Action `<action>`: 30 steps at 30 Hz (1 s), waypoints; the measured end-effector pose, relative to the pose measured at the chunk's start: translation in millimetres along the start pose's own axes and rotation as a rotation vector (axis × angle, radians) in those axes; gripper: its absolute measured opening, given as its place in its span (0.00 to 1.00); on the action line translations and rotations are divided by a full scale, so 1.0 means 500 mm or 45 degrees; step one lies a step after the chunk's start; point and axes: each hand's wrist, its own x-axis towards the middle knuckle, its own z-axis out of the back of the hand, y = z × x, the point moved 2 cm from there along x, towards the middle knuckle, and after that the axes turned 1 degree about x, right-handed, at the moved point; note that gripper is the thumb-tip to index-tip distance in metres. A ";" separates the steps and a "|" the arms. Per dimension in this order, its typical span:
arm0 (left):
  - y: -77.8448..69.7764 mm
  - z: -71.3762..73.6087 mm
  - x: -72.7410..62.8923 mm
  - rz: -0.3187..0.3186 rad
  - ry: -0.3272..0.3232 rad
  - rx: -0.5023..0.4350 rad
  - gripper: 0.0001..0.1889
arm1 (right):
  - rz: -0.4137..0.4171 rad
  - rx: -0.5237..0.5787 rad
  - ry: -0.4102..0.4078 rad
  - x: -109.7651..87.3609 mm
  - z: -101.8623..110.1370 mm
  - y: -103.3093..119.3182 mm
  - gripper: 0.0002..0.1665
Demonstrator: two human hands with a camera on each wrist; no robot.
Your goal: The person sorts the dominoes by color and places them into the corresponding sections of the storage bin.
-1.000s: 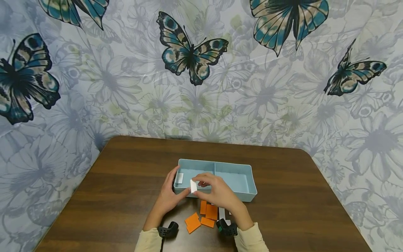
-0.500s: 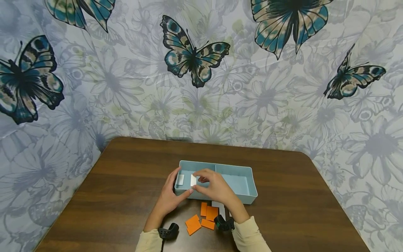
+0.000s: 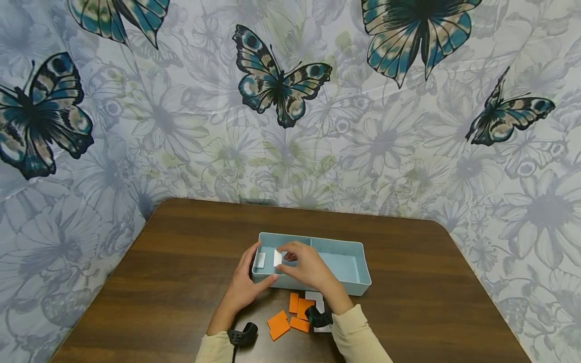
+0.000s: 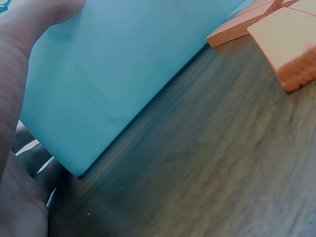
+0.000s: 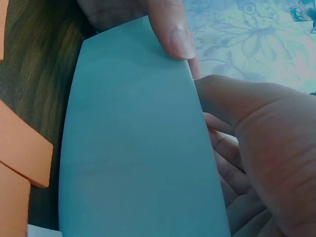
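Note:
A pale blue two-compartment box stands on the table. My left hand grips its left end, thumb at the front rim and fingers round the end wall; the left wrist view shows that thumb against the front wall. My right hand reaches over the front rim into the left compartment and pinches a white rectangular tile between thumb and forefinger. Another white tile lies at that compartment's left end. In the right wrist view the box's front wall hides the held tile.
Several orange tiles lie on the brown wooden table in front of the box, some overlapping. White pieces are beside them, partly under my right wrist. A butterfly-patterned cloth hangs behind the table.
My right hand has lowered the white tile from above the front rim into the left compartment. The left hand keeps its grip on the box's end.

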 end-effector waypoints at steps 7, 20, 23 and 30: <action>-0.003 0.001 -0.001 0.013 0.006 0.008 0.50 | -0.025 -0.043 0.040 0.014 -0.006 0.001 0.25; -0.005 0.000 -0.001 0.029 0.016 -0.001 0.51 | -0.020 -0.117 0.089 0.040 -0.023 0.005 0.24; -0.003 0.001 -0.001 0.026 0.018 -0.005 0.50 | -0.025 -0.122 0.100 0.045 -0.025 0.008 0.24; -0.003 0.002 -0.001 0.013 0.019 -0.022 0.50 | -0.056 -0.128 0.125 0.057 -0.031 0.009 0.23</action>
